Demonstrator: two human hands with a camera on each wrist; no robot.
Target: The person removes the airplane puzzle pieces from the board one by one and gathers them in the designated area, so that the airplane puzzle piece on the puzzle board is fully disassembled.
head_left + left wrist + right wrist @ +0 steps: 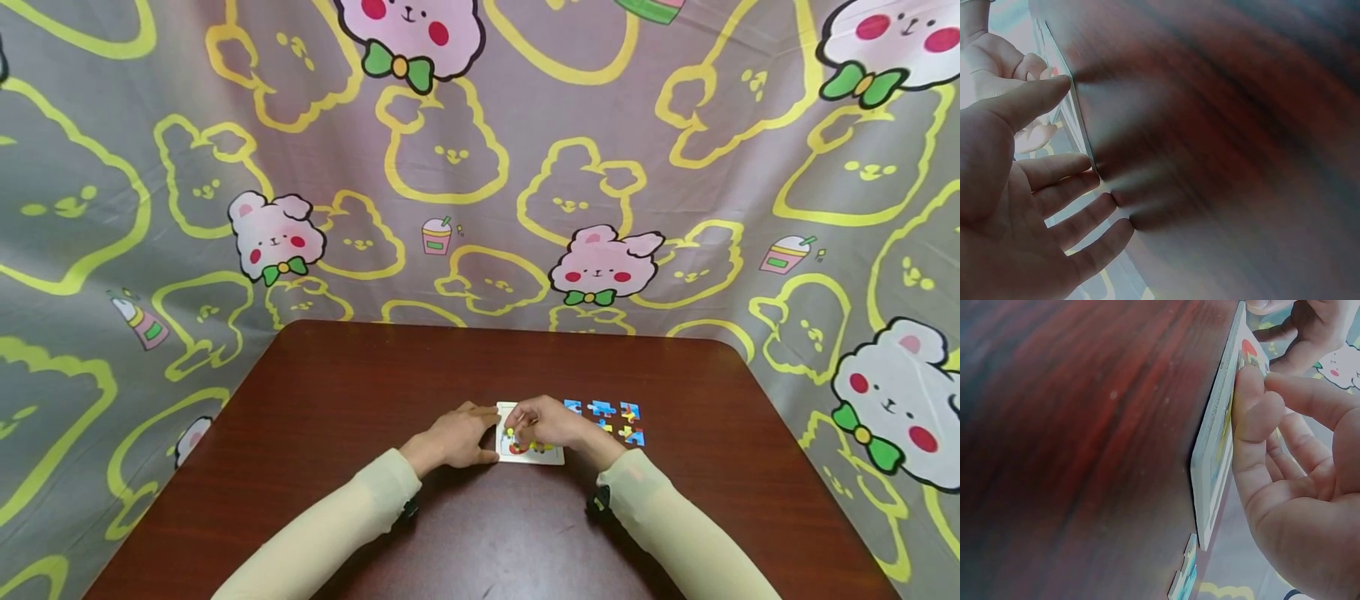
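A white-framed puzzle board (555, 459) with a colourful picture area lies flat on the table. Beside its left edge, my left hand (459, 437) steadies it; the left wrist view shows the thumb and fingers extended, their tips along the board's edge and the tabletop. Over the board's surface, my right hand (553, 422) pinches a small puzzle piece (1244, 360) between thumb and index finger, mostly covered by the fingertips. Its other fingers are bent, and this hand hides much of the picture.
Several loose blue puzzle pieces (602, 408) lie in rows just right of the board, partly behind the right wrist. The dark brown table (360, 367) has rounded far corners. A patterned cloth (480, 225) hangs around its back and sides.
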